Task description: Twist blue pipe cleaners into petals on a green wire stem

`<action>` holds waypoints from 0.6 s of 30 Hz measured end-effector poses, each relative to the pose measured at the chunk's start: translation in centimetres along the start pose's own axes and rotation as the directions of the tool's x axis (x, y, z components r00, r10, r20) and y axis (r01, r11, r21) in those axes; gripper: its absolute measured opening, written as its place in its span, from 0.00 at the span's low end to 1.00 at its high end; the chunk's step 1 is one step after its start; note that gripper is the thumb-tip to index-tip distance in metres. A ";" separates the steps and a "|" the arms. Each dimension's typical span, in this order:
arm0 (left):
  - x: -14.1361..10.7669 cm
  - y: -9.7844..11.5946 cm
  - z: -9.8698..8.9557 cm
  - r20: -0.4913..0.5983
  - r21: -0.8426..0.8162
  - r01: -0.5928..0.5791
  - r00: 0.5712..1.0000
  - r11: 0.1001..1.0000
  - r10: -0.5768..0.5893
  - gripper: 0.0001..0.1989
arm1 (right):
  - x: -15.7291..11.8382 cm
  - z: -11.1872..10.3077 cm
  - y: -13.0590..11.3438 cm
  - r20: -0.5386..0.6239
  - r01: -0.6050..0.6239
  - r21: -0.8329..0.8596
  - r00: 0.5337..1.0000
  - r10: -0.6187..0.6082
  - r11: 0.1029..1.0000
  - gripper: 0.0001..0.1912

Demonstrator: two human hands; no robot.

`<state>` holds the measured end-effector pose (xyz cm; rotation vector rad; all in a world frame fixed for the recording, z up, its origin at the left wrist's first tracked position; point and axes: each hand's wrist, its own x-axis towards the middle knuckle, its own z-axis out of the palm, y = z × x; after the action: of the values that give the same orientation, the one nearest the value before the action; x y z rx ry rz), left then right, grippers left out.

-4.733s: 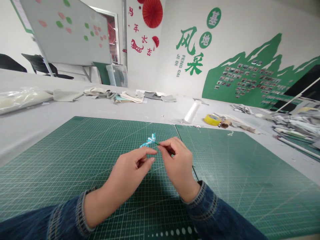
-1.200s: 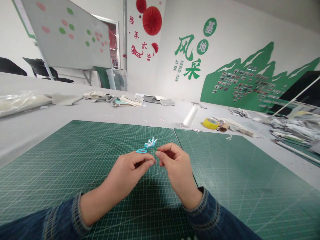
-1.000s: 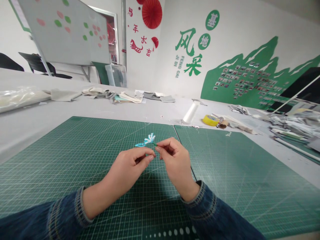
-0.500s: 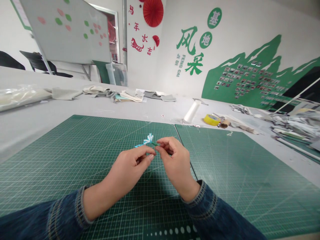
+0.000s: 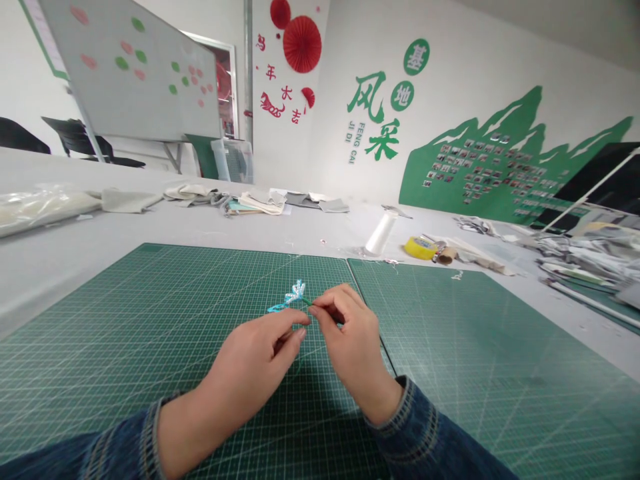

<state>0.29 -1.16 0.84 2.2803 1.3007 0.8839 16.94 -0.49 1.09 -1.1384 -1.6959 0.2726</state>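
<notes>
A small beaded flower [image 5: 296, 291] in pale blue and white, with a brighter blue leaf-like loop [image 5: 277, 307] at its left, is held over the cutting mat. Its thin green stem [image 5: 307, 302] runs into the pinched thumb and forefinger of my right hand [image 5: 350, 337]. Just below and left of the stem, my left hand [image 5: 257, 353] has its thumb and forefinger drawn close together. Whatever might be between those left fingertips is too small to make out.
Two green cutting mats [image 5: 450, 340] lie side by side on the pale table. Beyond them are a white thread cone [image 5: 381, 233], a yellow tape roll [image 5: 420, 248] and a cardboard tube [image 5: 447, 255]. Fabric pieces [image 5: 265, 202] line the far side, and a cluttered pile [image 5: 585, 257] sits right.
The view has tilted up slightly, so everything sits lower. The flower has turned a little in my right fingers and more of its green stem shows. My left fingertips are slightly farther from the stem.
</notes>
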 end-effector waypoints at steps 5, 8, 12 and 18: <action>-0.2 -0.1 0.1 -0.010 0.041 -0.028 1.000 0.999 0.029 0.10 | -0.2 0.1 0.3 0.053 -0.042 -0.054 0.998 0.045 0.998 0.08; -0.2 -0.1 0.0 -0.009 0.049 -0.032 0.999 0.998 0.032 0.09 | -0.1 0.1 0.3 0.082 -0.061 -0.040 0.995 0.064 0.997 0.08; -0.2 -0.1 -0.2 -0.015 0.060 -0.039 0.999 0.997 0.040 0.09 | 0.2 0.0 0.2 0.094 -0.148 0.076 0.986 0.140 0.986 0.08; -0.2 0.0 -0.2 -0.022 0.075 -0.055 0.998 0.996 0.057 0.09 | 0.4 0.1 0.0 0.122 -0.291 0.240 0.955 0.269 0.926 0.07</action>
<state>0.12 -1.30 0.95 2.3807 1.3062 0.8992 16.85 -0.08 1.28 -1.1850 -1.5161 0.7105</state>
